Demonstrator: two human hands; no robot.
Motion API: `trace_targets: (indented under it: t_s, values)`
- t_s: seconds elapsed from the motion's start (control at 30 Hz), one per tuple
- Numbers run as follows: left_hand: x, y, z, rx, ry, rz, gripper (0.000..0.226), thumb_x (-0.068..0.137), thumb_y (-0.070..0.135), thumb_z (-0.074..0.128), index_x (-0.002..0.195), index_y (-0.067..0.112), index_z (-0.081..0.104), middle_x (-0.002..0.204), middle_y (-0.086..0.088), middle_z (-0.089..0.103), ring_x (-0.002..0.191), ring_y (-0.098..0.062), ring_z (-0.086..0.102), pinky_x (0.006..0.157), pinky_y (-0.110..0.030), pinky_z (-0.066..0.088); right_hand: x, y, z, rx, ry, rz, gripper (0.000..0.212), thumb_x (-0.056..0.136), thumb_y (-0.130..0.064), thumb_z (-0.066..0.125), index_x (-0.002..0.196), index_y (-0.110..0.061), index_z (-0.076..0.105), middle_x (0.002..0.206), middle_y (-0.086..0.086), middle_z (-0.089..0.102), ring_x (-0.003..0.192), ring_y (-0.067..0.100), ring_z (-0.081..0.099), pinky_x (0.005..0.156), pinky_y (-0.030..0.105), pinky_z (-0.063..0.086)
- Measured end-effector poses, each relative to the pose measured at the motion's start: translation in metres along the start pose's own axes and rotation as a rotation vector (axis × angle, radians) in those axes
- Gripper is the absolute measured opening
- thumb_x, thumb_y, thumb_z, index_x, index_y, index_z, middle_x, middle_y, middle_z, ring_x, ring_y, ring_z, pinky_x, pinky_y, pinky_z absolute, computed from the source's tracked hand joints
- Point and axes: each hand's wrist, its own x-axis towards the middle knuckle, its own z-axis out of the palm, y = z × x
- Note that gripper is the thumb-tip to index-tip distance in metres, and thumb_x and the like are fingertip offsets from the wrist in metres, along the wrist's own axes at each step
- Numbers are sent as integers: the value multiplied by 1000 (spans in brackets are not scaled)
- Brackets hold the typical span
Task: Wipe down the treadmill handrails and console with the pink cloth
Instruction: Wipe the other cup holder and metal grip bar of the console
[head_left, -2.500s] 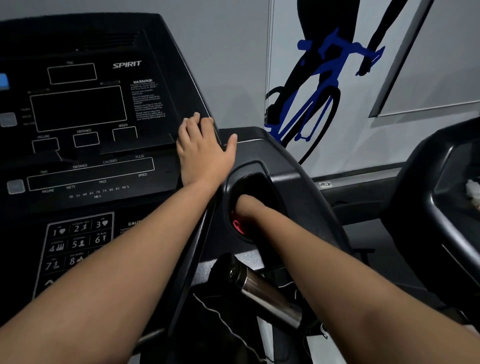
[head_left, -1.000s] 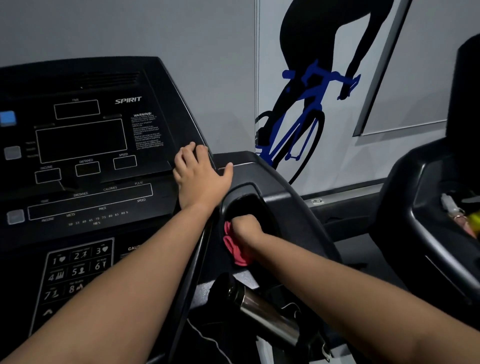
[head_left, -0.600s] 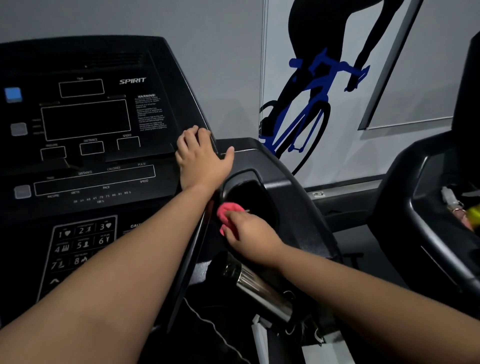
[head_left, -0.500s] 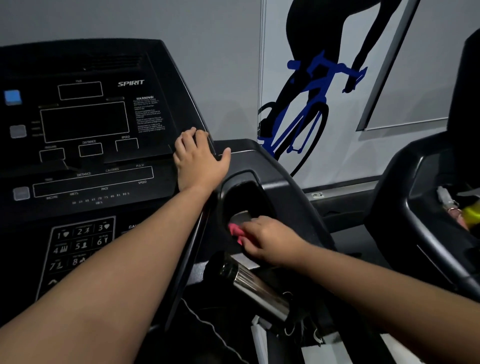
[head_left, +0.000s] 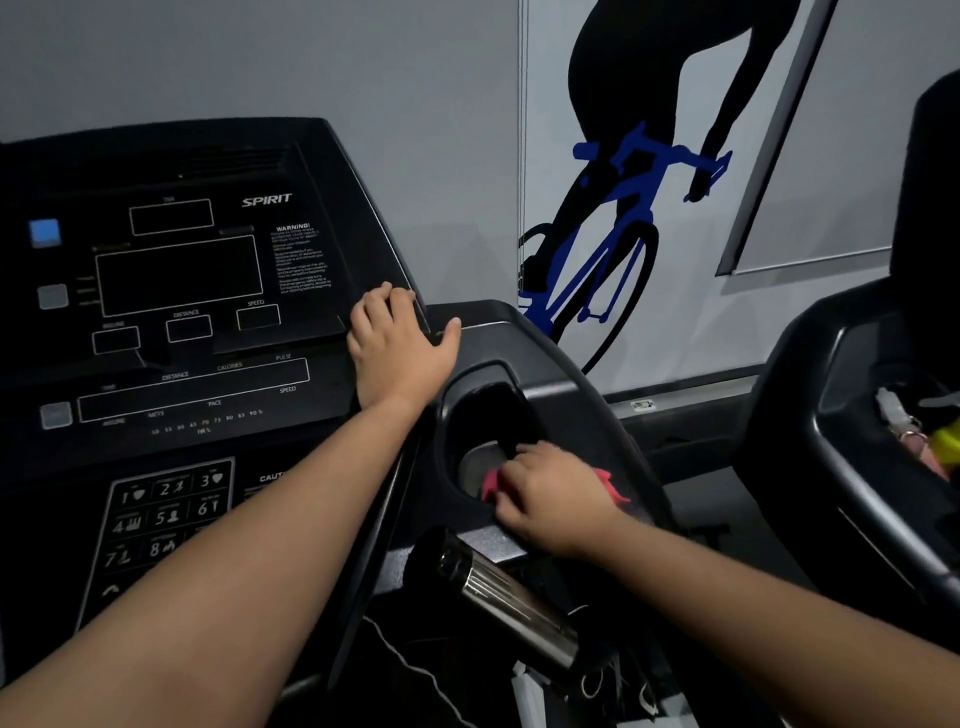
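Note:
The black treadmill console (head_left: 182, 291) fills the left of the view. My left hand (head_left: 400, 345) rests flat on its right edge, fingers straight. To the right is a recessed cup holder (head_left: 493, 415) in the console's side wing. My right hand (head_left: 550, 493) grips the pink cloth (head_left: 491, 483) and presses it on the front rim of the cup holder. A corner of the cloth sticks out past my wrist on the right. Below, a chrome handrail grip (head_left: 509, 603) runs down and right.
A second treadmill's console tray (head_left: 852, 467) stands at the right with small items in it. A wall with a blue cyclist graphic (head_left: 613, 218) is behind. A keypad (head_left: 166, 514) sits at the console's lower left.
My right hand came up out of the cup holder with the pink cloth and moved toward me onto its front rim. My left hand has stayed on the console edge.

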Motion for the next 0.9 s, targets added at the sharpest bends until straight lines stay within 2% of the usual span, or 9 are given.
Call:
trace_targets:
  t_s: [0.07,0.3,0.37,0.43,0.5,0.57,0.67,0.77,0.9]
  values:
    - [0,0,1,16,-6,-1,58,85,51,56,126,12,47,140,-9,37,133,-28,28,108,-44,27,10,-17,1,-13,-77,39,43,91,-40,34,92,-8,62,96,16,67,93,34,61,76,37,45]
    - [2,0,1,43,0,7,57,85,51,57,125,12,47,140,-10,37,132,-30,29,106,-44,27,61,-47,7,364,-279,372,35,97,-18,38,103,6,62,110,26,63,103,37,60,84,36,46]
    - [3,1,1,48,1,5,57,85,51,57,125,11,47,140,-10,37,131,-30,29,106,-44,28,58,-38,-4,413,-412,350,30,98,-19,37,94,-3,62,94,18,63,82,27,65,70,31,50]
    - [3,1,2,56,-4,2,58,85,51,57,126,12,46,140,-10,36,131,-30,29,106,-44,27,57,-21,-17,445,-610,325,23,96,-17,40,79,-13,55,70,7,54,42,11,54,37,21,43]
    - [3,0,1,60,-10,3,58,85,51,56,126,12,46,141,-10,36,132,-30,29,106,-44,27,66,-8,-22,334,-812,270,24,94,-9,41,76,-12,56,62,7,49,33,15,47,28,19,35]
    - [2,0,1,55,-8,0,57,85,50,57,126,12,46,142,-9,35,132,-29,28,107,-44,27,82,-4,-15,200,-951,205,22,97,-6,40,95,-2,62,69,10,51,50,21,52,40,23,43]
    - [2,0,1,33,-9,6,55,86,49,57,126,12,47,142,-8,35,133,-27,27,107,-43,25,98,-5,6,-17,-925,162,36,99,-17,43,130,-1,52,117,16,57,100,29,56,80,35,49]
    - [2,0,1,18,-15,7,54,86,48,57,126,13,47,142,-7,34,133,-27,26,108,-41,25,100,-6,22,-224,-804,131,41,100,-23,43,139,-11,47,142,9,46,122,30,47,91,43,46]
    - [3,-2,3,39,-10,11,54,86,50,55,125,14,46,142,-6,34,133,-26,26,107,-42,25,99,2,35,-207,-457,150,35,101,-14,35,128,-5,55,132,14,54,121,33,49,90,37,43]
